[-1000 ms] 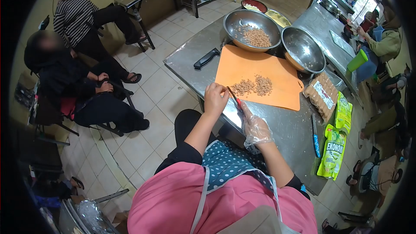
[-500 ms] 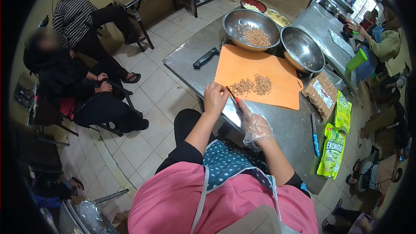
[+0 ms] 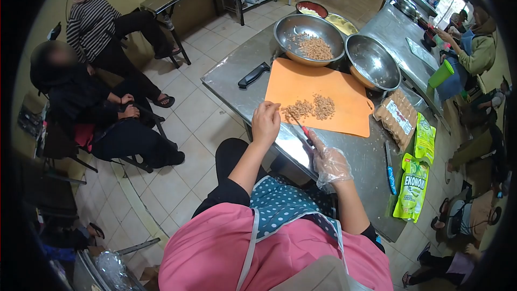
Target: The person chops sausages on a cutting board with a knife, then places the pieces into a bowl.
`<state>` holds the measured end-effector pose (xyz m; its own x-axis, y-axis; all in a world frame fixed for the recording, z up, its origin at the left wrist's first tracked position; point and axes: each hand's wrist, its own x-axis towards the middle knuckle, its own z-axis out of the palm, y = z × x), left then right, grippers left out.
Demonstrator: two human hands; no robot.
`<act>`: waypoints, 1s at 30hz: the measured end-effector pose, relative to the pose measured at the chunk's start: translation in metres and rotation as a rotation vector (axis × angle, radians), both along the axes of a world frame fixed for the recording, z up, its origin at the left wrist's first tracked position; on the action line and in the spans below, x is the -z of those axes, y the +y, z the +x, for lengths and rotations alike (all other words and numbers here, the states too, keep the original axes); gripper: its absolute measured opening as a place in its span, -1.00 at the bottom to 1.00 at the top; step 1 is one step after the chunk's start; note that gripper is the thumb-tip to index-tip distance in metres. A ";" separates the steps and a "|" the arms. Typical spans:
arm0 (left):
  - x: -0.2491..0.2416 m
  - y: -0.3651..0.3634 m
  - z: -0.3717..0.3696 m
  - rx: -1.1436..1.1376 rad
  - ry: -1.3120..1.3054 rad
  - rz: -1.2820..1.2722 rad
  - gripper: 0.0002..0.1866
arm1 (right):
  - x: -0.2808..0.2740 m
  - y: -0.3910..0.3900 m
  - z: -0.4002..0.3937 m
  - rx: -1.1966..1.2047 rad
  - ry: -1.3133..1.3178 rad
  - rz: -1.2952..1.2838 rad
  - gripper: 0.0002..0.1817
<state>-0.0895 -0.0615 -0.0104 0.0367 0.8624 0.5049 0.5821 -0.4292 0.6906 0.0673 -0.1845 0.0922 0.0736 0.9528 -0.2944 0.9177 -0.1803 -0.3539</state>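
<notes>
At a steel table [image 3: 344, 151], seen from the head camera, a person in a pink top and dotted apron works at the near edge of an orange board [image 3: 318, 83]. The bare left hand [image 3: 266, 123] is curled shut at the board's near left corner, apparently pinching one end of a thin red-handled tool [image 3: 303, 127]; what else it grips cannot be told. The right hand [image 3: 329, 163], in a clear plastic glove, rests on the table just below the board, its fingers closed around the tool's lower end. Two small heaps of chopped brown bits [image 3: 313, 108] lie on the board just beyond the hands.

Behind the board stand two steel bowls: the left bowl [image 3: 308, 37] holds more brown bits, the right bowl [image 3: 372, 63] only a few. A black-handled knife [image 3: 254, 75] lies on the table left of the board. To the right lie a sausage pack [image 3: 397, 117], a blue-handled knife [image 3: 389, 166] and green packets [image 3: 413, 188]. Two people sit on chairs at left, well apart from the table; others sit at far right.
</notes>
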 end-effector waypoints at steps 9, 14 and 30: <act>-0.009 -0.022 0.004 0.017 0.115 0.138 -0.48 | 0.036 -0.006 0.022 -0.037 -0.243 0.483 -0.54; -0.019 -0.035 0.012 0.222 0.374 0.128 -0.38 | 0.038 -0.006 0.023 -0.060 -0.269 0.592 -0.55; -0.016 -0.004 0.017 0.178 0.350 0.015 -0.38 | 0.034 -0.016 0.032 0.517 0.881 0.063 -0.51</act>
